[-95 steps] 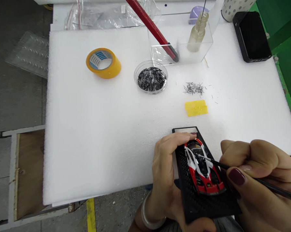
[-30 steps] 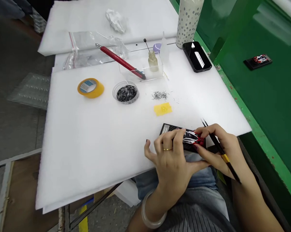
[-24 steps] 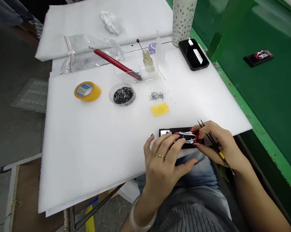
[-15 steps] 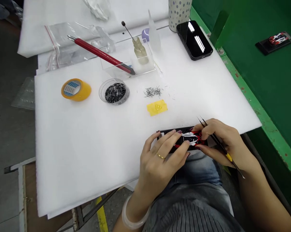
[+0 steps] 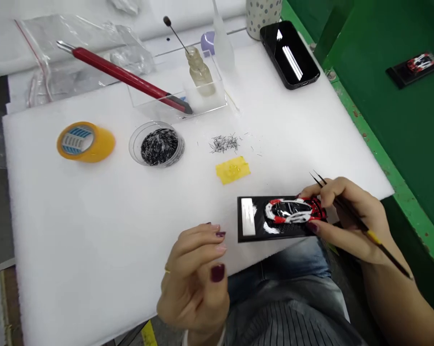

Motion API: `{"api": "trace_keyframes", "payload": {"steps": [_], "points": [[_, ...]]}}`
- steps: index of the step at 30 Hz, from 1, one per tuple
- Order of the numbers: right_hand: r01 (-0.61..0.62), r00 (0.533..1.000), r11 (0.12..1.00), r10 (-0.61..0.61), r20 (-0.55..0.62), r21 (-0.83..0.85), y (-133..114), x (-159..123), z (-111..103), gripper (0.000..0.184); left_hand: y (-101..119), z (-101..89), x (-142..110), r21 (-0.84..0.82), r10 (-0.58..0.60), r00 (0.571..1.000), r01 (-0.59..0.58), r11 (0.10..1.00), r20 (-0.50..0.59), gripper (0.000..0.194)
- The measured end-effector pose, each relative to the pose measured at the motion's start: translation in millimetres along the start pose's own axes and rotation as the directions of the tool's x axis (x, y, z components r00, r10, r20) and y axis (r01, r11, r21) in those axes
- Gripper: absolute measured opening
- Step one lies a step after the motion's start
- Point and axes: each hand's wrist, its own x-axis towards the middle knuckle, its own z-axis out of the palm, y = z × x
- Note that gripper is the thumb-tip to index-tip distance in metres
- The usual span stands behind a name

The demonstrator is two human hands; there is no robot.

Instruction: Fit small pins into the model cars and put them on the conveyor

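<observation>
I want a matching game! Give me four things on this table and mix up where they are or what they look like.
Things:
1. tape roll
2. model car
3. phone
4. tweezers

Clues:
A. lies dark-screened at the far right of the foam sheet
B. held in the right hand
C. yellow, lying at the left
D. red and white, on a black base

Pairs: 1-C, 2-D, 3-A, 4-B
</observation>
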Motion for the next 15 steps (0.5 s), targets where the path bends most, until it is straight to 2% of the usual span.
{"api": "trace_keyframes", "payload": {"steps": [3,7,11,13,15], "points": [[-0.085,0.995,0.993,0.089,-0.044,0.083,-5.3,9.2,-0.7,0.026,0.6,4.1,1.4,-0.101,0.003,0.991,-0.016,0.995,-0.131,0.012],[-0.06,0.994,0.994,0.069,-0.089,0.094,-8.0,19.6,-0.8,0.029,-0.9,4.4,-0.8,-0.117,0.016,0.997,-0.025,0.993,-0.081,0.012],[0.016,0.988,0.998,-0.006,-0.154,0.063,-7.8,19.7,0.1,0.031,-5.0,1.2,-5.3,-0.109,0.042,0.997,-0.049,0.993,-0.072,0.013],[0.063,0.978,0.998,-0.059,-0.202,0.013,-6.2,17.4,-5.5,0.031,-6.5,-0.3,-6.7,-0.099,0.046,0.997,-0.052,0.994,-0.061,0.013],[0.075,0.951,0.99,-0.106,-0.29,-0.117,-0.6,15.4,-21.9,0.031,-7.1,-1.5,-7.5,-0.089,0.041,0.998,-0.046,0.995,-0.049,0.013]]}}
